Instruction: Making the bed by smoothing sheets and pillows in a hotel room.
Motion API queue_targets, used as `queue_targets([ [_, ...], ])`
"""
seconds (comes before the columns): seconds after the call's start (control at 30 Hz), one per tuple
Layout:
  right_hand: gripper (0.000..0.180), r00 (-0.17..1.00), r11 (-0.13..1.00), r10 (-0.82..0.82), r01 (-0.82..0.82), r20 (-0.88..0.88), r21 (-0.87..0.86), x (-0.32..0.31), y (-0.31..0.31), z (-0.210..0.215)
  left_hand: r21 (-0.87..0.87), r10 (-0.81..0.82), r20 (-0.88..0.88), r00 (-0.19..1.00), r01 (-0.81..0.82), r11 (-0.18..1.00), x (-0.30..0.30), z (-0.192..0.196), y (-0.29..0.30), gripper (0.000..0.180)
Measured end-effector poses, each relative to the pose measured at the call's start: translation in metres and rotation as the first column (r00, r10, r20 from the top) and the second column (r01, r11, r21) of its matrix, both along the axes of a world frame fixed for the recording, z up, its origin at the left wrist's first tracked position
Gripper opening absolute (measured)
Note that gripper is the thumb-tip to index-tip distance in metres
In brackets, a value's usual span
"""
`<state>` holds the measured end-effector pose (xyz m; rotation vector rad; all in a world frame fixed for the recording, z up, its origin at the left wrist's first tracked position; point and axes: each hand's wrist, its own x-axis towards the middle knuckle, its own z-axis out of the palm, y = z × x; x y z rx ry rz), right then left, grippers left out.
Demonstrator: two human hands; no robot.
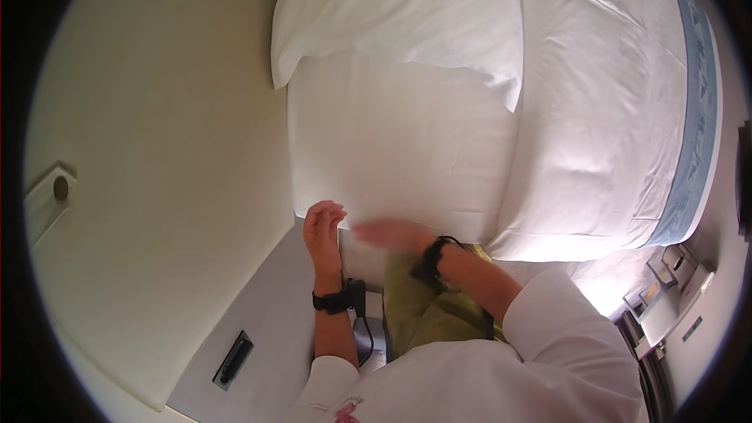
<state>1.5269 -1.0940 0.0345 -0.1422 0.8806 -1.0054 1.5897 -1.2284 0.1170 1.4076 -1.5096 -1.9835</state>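
My left hand (321, 229) is raised beside the near left corner of the bed, its fingers loosely bent and slightly apart, with nothing visible in them. To its right, my right hand (393, 236) points left across the near edge of the mattress; motion smears its fingers. Whether either hand touches the bed I cannot tell. A smooth white sheet (392, 145) covers the mattress in front of them. Beyond lies a white pillow (399, 8). The white duvet (595, 125) spreads over the right part of the bed. Black straps with small devices circle both wrists.
A pale wall (172, 125) runs along the left, against the bed's head end. Below it is a grey panel (270, 321) with a dark recessed fitting (233, 360). A blue patterned band (685, 125) edges the duvet. At the lower right stands a light-coloured desk or shelf (674, 305) with objects.
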Motion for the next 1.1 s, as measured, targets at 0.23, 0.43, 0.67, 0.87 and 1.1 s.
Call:
queue_targets([
  [0.23,0.038,0.913,0.880,-0.360,0.401,0.193,-0.255,-0.087,0.107,-0.018,0.480,0.059,-0.584,0.809,0.286,0.830,-0.081,-0.010,-0.026,0.044],
  [0.43,0.041,0.185,0.183,-0.982,0.982,0.043,-0.052,-0.221,0.105,-0.014,0.400,-0.105,-0.683,0.723,0.491,0.774,-0.182,-0.019,-0.006,0.049],
  [0.67,0.042,0.642,0.713,-0.701,0.621,0.311,0.326,-0.024,0.157,-0.017,0.751,0.261,-0.577,0.774,0.376,0.542,-0.198,-0.068,0.015,0.040],
  [0.87,0.027,0.900,0.762,-0.314,0.429,-0.303,0.484,-0.029,0.199,0.000,0.847,-0.406,-0.510,0.759,0.525,-0.082,-0.085,-0.112,0.080,0.045],
  [1.1,0.030,0.398,0.701,-0.596,0.681,-0.698,-0.211,-0.234,0.096,0.092,0.706,-0.931,-0.217,0.295,0.705,0.059,-0.035,-0.085,0.027,0.038],
])
